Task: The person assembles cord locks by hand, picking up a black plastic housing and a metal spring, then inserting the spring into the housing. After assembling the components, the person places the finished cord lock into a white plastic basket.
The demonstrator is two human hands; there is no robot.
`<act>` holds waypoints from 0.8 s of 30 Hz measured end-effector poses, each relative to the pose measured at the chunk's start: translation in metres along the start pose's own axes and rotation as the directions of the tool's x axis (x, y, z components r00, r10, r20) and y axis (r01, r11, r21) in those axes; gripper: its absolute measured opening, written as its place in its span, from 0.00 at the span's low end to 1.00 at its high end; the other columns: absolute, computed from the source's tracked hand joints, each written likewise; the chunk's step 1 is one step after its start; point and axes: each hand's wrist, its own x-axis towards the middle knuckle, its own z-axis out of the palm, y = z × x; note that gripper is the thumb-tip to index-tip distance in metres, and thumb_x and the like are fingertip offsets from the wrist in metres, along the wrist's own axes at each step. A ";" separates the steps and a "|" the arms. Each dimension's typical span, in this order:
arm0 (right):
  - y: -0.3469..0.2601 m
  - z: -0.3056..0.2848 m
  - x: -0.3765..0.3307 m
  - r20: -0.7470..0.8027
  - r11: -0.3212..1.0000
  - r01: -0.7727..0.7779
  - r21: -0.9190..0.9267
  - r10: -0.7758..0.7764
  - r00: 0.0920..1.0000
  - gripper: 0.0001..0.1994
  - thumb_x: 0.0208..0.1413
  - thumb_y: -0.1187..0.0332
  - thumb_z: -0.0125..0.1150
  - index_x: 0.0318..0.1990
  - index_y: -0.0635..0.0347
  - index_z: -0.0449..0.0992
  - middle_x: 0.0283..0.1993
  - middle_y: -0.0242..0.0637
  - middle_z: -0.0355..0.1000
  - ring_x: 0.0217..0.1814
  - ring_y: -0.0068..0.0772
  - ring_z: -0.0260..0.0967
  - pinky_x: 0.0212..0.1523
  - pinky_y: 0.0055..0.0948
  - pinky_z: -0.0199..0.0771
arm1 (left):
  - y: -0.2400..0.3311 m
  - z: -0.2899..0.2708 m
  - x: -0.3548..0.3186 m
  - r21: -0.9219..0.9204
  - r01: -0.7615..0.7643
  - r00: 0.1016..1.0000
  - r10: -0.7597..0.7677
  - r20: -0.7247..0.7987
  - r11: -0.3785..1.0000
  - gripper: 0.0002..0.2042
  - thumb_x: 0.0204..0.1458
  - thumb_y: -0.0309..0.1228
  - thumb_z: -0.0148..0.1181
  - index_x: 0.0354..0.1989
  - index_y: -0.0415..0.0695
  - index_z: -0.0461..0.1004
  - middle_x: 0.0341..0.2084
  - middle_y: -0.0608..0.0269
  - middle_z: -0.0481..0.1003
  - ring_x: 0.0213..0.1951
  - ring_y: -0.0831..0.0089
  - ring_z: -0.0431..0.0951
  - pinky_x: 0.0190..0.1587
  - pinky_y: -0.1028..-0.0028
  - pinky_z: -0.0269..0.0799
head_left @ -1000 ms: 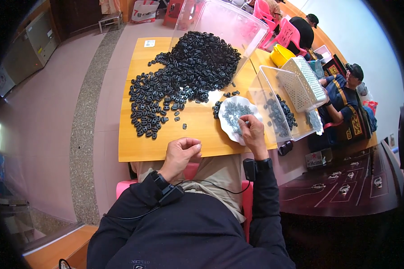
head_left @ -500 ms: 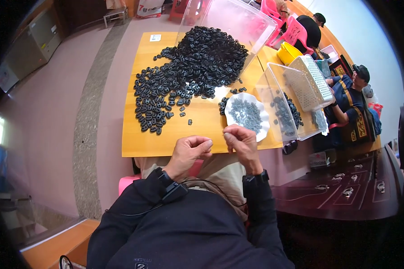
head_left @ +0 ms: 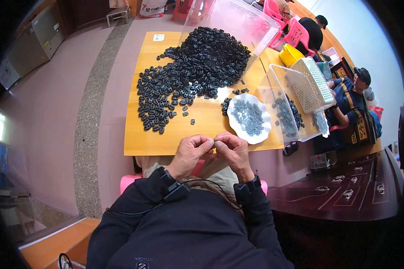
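Note:
My left hand (head_left: 189, 154) is closed in a pinch just past the table's near edge. Its thumb and fingertips meet those of my right hand (head_left: 234, 151), which is pinched as well. Whatever is between the fingertips is too small and covered to make out. Just beyond my right hand stands a white wavy-rimmed dish (head_left: 266, 131) with many small grey, thin pieces (head_left: 248, 117) in it. Small black plastic pieces with two holes (head_left: 156, 105) are spread over the table's left side, rising into a big heap (head_left: 215, 54) farther back. A single black piece (head_left: 192, 122) lies nearest my hands.
A clear plastic bin (head_left: 260, 33) lies behind the heap on the wooden table (head_left: 141, 143). At right, another clear box (head_left: 278, 130) holds black pieces, with a white perforated basket (head_left: 307, 85) on it and a yellow tub (head_left: 289, 54) behind. A person (head_left: 352, 96) sits beyond.
My right hand has moved left, away from the dish's near edge, and its fingertips now meet my left hand's. The left hand has stayed nearly in place.

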 end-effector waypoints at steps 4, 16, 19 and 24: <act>0.002 -0.004 0.000 0.033 0.974 0.094 -0.208 -0.089 0.995 0.04 0.57 0.75 0.58 0.35 0.67 0.74 0.33 0.32 0.69 0.28 0.17 0.66 0.28 0.16 0.68 | 0.002 0.001 0.001 0.049 -0.005 1.000 0.006 -0.011 0.999 0.09 0.59 0.31 0.55 0.37 0.36 0.74 0.29 0.67 0.74 0.30 0.82 0.75 0.36 0.81 0.76; -0.004 0.002 -0.001 0.078 0.920 0.195 -0.341 -0.179 0.981 0.01 0.58 0.79 0.55 0.35 0.67 0.70 0.32 0.31 0.66 0.31 0.17 0.65 0.31 0.17 0.67 | -0.002 -0.005 0.004 0.103 0.018 0.999 -0.021 0.030 0.995 0.10 0.60 0.33 0.54 0.39 0.37 0.74 0.32 0.65 0.76 0.32 0.80 0.77 0.38 0.80 0.75; 0.000 0.001 -0.001 0.083 0.917 0.189 -0.352 -0.171 0.982 0.01 0.58 0.80 0.53 0.36 0.67 0.70 0.33 0.31 0.65 0.32 0.17 0.65 0.32 0.17 0.67 | -0.002 -0.005 0.004 0.070 0.025 0.998 -0.029 0.049 0.997 0.11 0.60 0.33 0.54 0.39 0.37 0.74 0.32 0.65 0.76 0.32 0.80 0.77 0.38 0.80 0.74; 0.002 0.001 0.000 0.090 0.912 0.216 -0.349 -0.197 0.976 0.02 0.58 0.81 0.52 0.36 0.67 0.69 0.33 0.31 0.65 0.33 0.17 0.65 0.33 0.17 0.66 | -0.003 -0.006 0.005 0.072 0.024 0.998 -0.028 0.056 0.997 0.10 0.60 0.33 0.53 0.39 0.37 0.74 0.31 0.66 0.76 0.33 0.80 0.76 0.38 0.80 0.74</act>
